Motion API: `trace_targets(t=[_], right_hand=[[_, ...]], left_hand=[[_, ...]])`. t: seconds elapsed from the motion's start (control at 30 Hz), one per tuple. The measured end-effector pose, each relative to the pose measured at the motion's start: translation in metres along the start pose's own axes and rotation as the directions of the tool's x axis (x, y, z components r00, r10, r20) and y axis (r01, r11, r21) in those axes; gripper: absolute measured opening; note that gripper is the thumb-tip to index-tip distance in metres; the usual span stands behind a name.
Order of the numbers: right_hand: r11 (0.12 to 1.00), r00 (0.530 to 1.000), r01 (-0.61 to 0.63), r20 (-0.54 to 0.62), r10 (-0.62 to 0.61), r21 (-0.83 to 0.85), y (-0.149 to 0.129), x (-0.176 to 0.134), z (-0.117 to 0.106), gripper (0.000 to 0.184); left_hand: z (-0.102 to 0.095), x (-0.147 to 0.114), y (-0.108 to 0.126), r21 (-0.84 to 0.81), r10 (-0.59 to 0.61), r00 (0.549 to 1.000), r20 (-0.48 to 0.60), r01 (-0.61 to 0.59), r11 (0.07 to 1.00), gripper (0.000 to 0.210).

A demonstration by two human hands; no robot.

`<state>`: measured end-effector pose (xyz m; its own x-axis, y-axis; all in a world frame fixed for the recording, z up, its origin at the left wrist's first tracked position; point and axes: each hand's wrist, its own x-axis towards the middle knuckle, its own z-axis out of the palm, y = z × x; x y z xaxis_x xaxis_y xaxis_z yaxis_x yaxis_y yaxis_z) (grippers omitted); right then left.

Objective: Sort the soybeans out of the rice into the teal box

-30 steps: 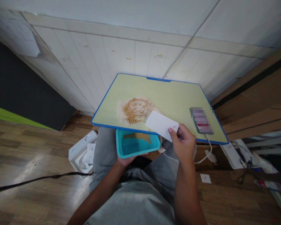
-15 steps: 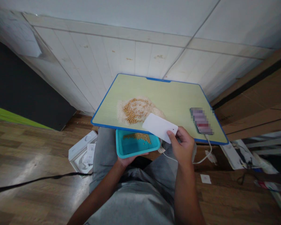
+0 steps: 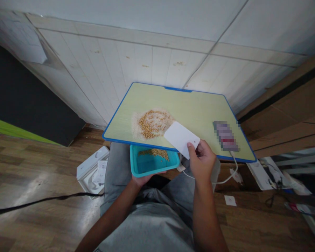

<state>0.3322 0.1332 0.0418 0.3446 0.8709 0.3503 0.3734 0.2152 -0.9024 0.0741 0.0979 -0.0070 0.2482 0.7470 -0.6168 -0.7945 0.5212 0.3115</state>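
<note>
In my right hand (image 3: 203,157) is a white card (image 3: 181,139) with a small hole near one corner, pinched between thumb and fingers. Its far edge is beside a spread of white grains mixed with golden beads (image 3: 152,124) on a pale green board (image 3: 199,105) with a blue rim. My left hand (image 3: 144,179) supports a turquoise plastic tub (image 3: 147,169) from below, under the board's near edge; most of its fingers are hidden by the tub. Several golden beads (image 3: 157,153) lie inside the tub, toward its far side.
A phone (image 3: 225,135), blurred out, lies on the board's right side with a white cable (image 3: 235,168) attached. An opened white box (image 3: 93,169) stands on the floor at left. Brown cardboard (image 3: 291,108) is at right, and a panelled wall (image 3: 136,59) rises behind the board.
My right hand has shifted the card slightly, its far end moving right and away from me, up to the edge of the grains. My left hand and the tub are still.
</note>
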Motion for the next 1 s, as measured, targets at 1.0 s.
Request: trace_targets(t=[1.0], right_hand=[[0.997, 0.971, 0.063, 0.227, -0.069, 0.037, -0.044, 0.001, 0.008, 0.031]], left_hand=[[0.008, -0.006, 0.006, 0.015, 0.072, 0.993, -0.094, -0.071, 0.997, 0.057]])
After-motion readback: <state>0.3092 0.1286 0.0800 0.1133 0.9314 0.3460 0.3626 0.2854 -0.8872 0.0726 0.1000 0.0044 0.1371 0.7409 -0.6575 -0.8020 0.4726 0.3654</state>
